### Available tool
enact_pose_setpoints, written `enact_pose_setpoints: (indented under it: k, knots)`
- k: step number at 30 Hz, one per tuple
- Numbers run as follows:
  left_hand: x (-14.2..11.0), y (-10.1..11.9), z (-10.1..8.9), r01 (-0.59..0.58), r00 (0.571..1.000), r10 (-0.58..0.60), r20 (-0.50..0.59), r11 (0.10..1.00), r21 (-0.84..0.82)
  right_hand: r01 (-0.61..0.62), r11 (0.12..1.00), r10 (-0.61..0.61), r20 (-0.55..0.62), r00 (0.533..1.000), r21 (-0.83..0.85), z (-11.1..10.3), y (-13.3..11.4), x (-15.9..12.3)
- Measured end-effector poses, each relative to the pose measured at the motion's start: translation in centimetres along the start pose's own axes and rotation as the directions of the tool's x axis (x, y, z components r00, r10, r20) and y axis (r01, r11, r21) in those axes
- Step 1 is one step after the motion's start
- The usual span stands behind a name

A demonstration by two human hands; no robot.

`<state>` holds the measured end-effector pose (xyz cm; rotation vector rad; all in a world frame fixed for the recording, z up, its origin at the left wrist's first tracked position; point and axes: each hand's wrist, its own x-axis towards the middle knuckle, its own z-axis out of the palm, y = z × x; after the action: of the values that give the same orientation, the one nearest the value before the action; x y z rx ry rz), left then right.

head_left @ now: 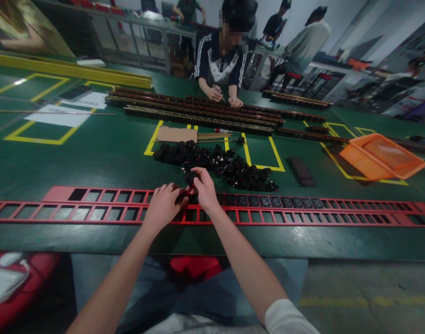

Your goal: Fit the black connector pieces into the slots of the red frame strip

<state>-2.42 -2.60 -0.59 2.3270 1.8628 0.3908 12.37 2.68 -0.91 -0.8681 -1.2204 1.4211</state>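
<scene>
Two long red strips point(94, 211) with rows of rectangular slots lie across the green table point(104, 157) in front of me. My left hand point(163, 204) rests curled on the strips and pinches a small black part against them. My right hand point(203, 185) pinches a black socket piece point(190, 177) just above the upper strip. Several slots to the right of my hands hold black sockets point(268, 201). Behind my hands lies a heap of loose black socket pieces point(219, 164).
A person across the table works on long dark strips point(198, 113). An orange tray point(382, 155) sits at the right, a cardboard piece point(175, 134) beyond the heap, white papers point(59, 115) at the left. Other people sit at benches behind.
</scene>
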Motion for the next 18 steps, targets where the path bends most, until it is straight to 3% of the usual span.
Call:
enact_pose_setpoints:
  k: [5, 11, 18]
  knots:
    - [-0.1, 0.1, 0.0, -0.022, 0.999, 0.022, -0.028, 1.0, 0.01, -0.02, 0.986, 0.026, -0.033, 0.999, 0.164, -1.3, -1.3, 0.3]
    - [-0.2, 0.0, 0.2, -0.021, 0.999, 0.02, -0.045, 1.0, -0.023, -0.015, 0.996, 0.023, -0.095, 0.995, 0.085, -3.4, -1.7, -0.2]
    - [-0.2, 0.0, 0.0, -0.016, 0.999, 0.014, -0.033, 0.999, -0.048, -0.06, 0.99, 0.064, -0.029, 0.998, 0.126, -4.1, -2.4, -0.4]
